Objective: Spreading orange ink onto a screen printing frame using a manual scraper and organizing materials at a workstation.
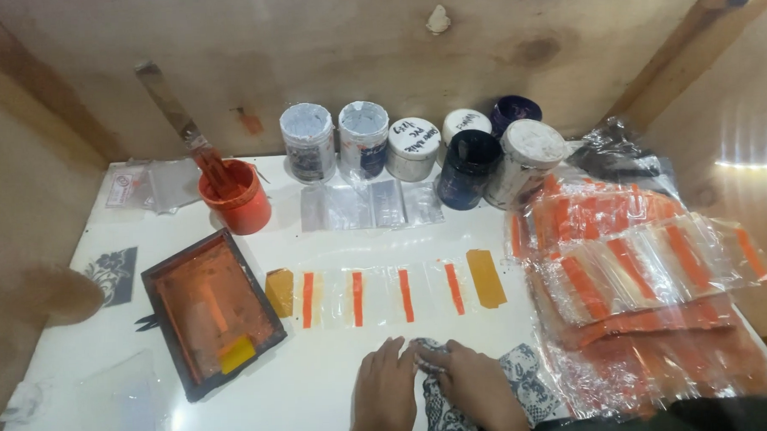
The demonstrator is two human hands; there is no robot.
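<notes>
- At the near edge of the white table [338, 387]: left hand [383, 398] and right hand [477, 391] side by side, palms down, fingers curled together onto a bunched black-and-white patterned cloth [525, 374].
- Left hand: fingertips touching the cloth's upper end, fingers close together, nothing pinched that can be told.
- Right hand: laid over the cloth, fingers bent and pressing it to the table; whether any fold is pinched cannot be told.
- Just beyond the hands: row of clear plastic pouches [382, 296] lying flat, each crossed by an orange stripe, held at both ends by patches of amber tape [485, 277].
- Left of the row, touching its end: dark-framed printing screen [213, 311] smeared with orange ink, lying tilted, with a small yellow squeegee piece [238, 354] in its near corner.
- Behind the screen: orange ink pot [240, 199] with a long wooden-handled spatula [180, 121] standing in it, leaning up to the left.
- Along the plywood back wall [352, 47]: cluster of ink jars [415, 151], some white-lidded, two dark blue, close together.
- In front of the jars: a few blank clear pouches [370, 206], flat.
- Right side of the table: loose heap of printed pouches [650, 291] with orange stripes, overlapping, well apart from the screen.
- Far left: small black patterned stencil sheet [114, 274] lying flat near the table edge.
</notes>
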